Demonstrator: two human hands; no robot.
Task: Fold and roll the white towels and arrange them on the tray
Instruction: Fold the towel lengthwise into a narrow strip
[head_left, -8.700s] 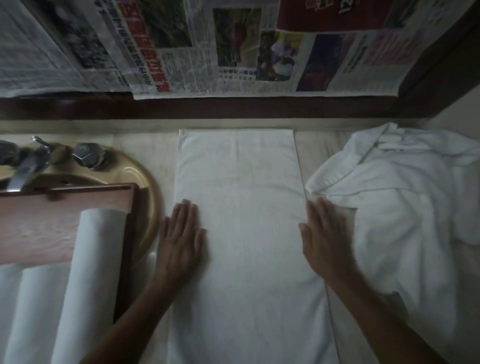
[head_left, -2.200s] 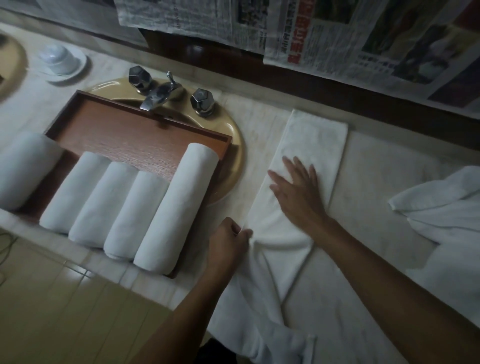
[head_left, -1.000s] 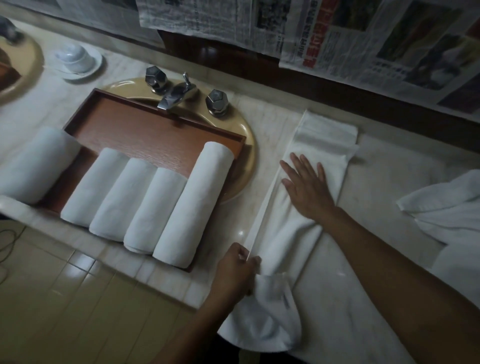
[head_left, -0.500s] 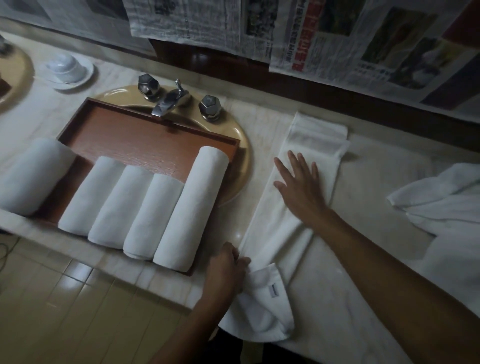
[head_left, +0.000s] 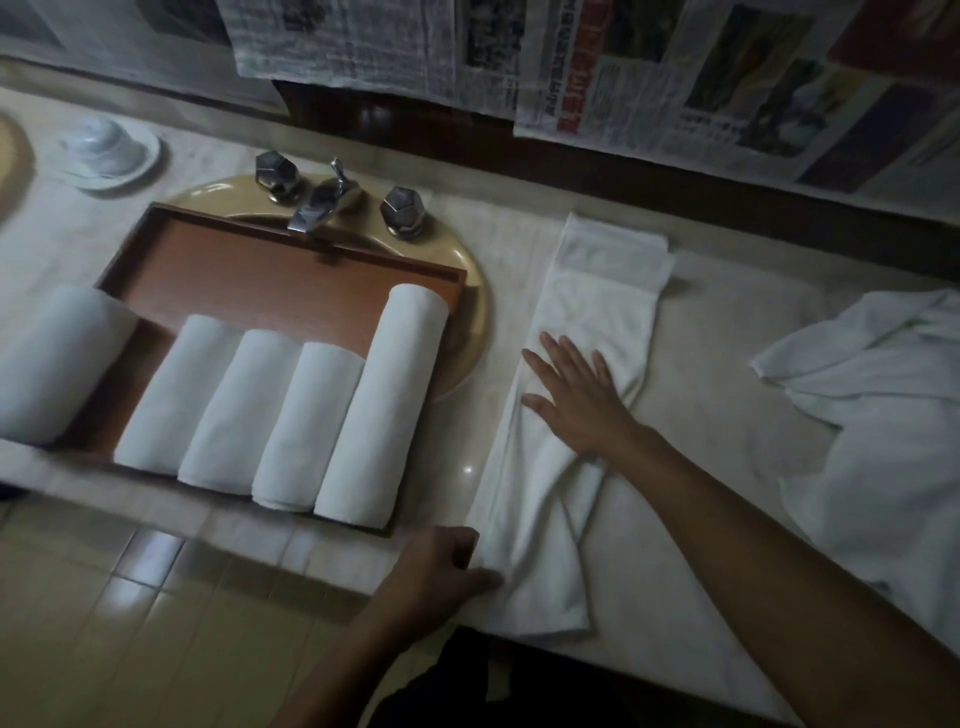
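5 rolled towels (head_left: 384, 405) on the wooden tray (head_left: 270, 280) over the sink (head_left: 470, 322): 4 packed side by side and touching, plus 1 fatter roll (head_left: 57, 358) at the left, overhanging the tray's edge. Long folded towel (head_left: 597, 291) flat on the counter (head_left: 727, 364) just right of the sink, near end rumpled at the counter's edge. Presses on its middle with the right hand (head_left: 576, 400), fingers straight and spread. Pinches its near left edge with the left hand (head_left: 431, 571), fingers curled. Loose heap of white towels (head_left: 883, 405) well apart at far right.
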